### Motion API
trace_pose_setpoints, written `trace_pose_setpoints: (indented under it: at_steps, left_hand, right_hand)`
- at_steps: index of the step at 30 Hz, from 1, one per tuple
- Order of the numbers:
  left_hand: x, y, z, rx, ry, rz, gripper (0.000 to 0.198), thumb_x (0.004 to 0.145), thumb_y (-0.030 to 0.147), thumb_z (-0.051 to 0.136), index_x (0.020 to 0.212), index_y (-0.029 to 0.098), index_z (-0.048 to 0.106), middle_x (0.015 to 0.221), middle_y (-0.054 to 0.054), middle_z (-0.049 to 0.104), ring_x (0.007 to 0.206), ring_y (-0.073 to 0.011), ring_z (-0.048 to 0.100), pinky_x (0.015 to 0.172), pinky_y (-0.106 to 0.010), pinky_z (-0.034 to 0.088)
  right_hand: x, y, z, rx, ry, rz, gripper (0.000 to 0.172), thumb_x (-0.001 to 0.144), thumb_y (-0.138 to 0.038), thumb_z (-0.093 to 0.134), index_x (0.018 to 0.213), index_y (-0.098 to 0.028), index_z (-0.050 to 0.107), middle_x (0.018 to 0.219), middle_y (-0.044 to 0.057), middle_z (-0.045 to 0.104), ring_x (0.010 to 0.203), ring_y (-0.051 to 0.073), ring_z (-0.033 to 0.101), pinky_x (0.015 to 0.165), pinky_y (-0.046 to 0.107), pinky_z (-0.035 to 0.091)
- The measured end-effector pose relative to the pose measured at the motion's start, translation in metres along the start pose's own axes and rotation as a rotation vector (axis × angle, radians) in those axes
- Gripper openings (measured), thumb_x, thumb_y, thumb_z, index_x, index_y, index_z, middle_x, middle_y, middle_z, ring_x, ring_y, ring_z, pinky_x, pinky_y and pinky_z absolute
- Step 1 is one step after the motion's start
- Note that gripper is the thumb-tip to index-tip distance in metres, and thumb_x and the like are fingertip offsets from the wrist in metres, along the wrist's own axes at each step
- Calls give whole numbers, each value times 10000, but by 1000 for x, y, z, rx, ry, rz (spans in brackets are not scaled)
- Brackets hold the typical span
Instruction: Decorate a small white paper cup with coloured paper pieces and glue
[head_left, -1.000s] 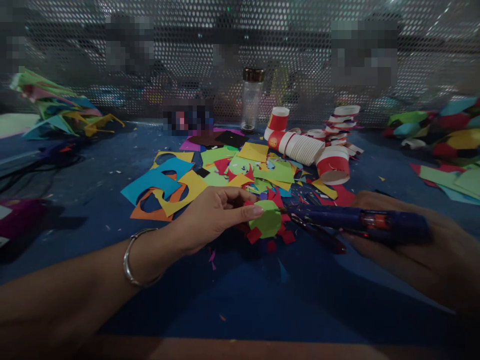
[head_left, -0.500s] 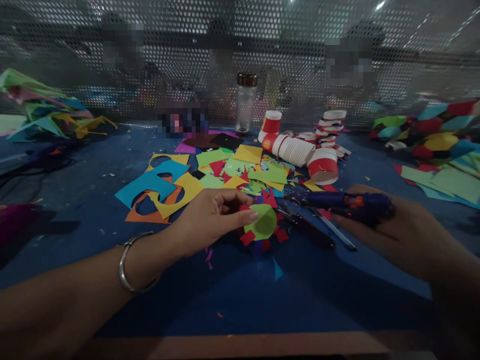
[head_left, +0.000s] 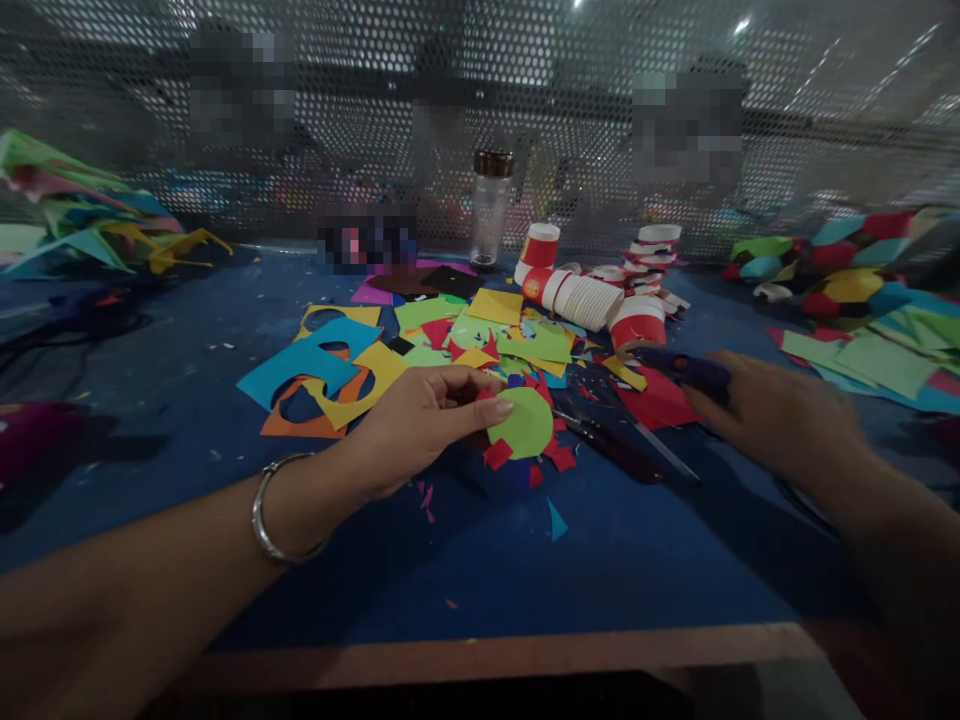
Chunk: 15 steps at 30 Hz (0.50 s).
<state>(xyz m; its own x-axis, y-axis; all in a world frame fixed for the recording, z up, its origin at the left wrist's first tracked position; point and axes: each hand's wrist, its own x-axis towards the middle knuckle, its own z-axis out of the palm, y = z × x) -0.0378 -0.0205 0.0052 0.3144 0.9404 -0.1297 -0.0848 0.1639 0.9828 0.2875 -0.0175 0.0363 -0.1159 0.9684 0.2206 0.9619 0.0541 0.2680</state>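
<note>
My left hand [head_left: 442, 415] pinches the left edge of a green paper circle [head_left: 523, 424] between thumb and fingers. Small red paper squares [head_left: 561, 457] stick out around its rim. Over to the right, my right hand [head_left: 780, 430] is wrapped round a dark blue glue gun [head_left: 688, 370], its nozzle turned left and away from the circle. Between the hands lie a pair of dark-handled scissors [head_left: 619, 452] and a clear glue stick [head_left: 669, 450]. A red paper sheet [head_left: 656, 398] rests just past the stick.
Cut paper with round holes [head_left: 300, 365] and heaped scraps cover the middle. Behind stand a glass bottle [head_left: 491, 215], stacked paper cups [head_left: 585, 298] and a perforated metal screen [head_left: 480, 90]. Coloured paper balls [head_left: 855, 290] sit at right, a paper pile [head_left: 90, 215] at left.
My right hand has drawn the glue gun away from the paper circle, to the right and further back, uncovering the red sheet. My left hand still holds the circle.
</note>
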Motion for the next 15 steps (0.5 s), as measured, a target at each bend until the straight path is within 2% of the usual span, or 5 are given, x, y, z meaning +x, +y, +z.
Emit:
trace_pose_setpoints:
  at_steps: [4,7,9,12,15]
  left_hand:
    - [0,2,0,4,20,-7,367,662,366,908,901,147,737,786,-11,705,695,-104,623,669,-230,531]
    - [1,1,-2,6,25,17,371,654,373,916,890,150,737,782,-6,701,688,-98,621,663,-227,533]
    - [2,1,-3,1,23,23,362,651,375,920,868,149,739,764,-1,689,682,-94,617,661,-224,530]
    - [4,0,-5,-24,19,14,362,653,381,921,859,145,739,752,-7,686,677,-97,622,662,-230,529]
    - [7,-1,-6,-46,31,16,353,646,368,922,841,147,728,751,-5,683,668,-93,619,644,-221,520]
  right_hand:
    - [9,-2,7,-61,-6,-111,199,976,-310,431,936,-213,600,919,166,733,823,297,677,535,324,295]
    - [14,7,17,-52,-43,-161,235,962,-277,428,1056,-184,622,974,174,730,889,317,682,574,338,359]
    - [18,19,24,4,-79,-165,256,935,-264,454,1101,-167,624,1013,179,729,939,333,683,657,378,441]
    - [21,37,27,125,-90,-272,301,925,-267,476,1148,-140,632,1078,201,729,979,327,685,835,436,497]
    - [17,37,16,138,-55,-319,353,920,-358,506,1116,-106,657,1007,218,728,936,351,687,854,475,506]
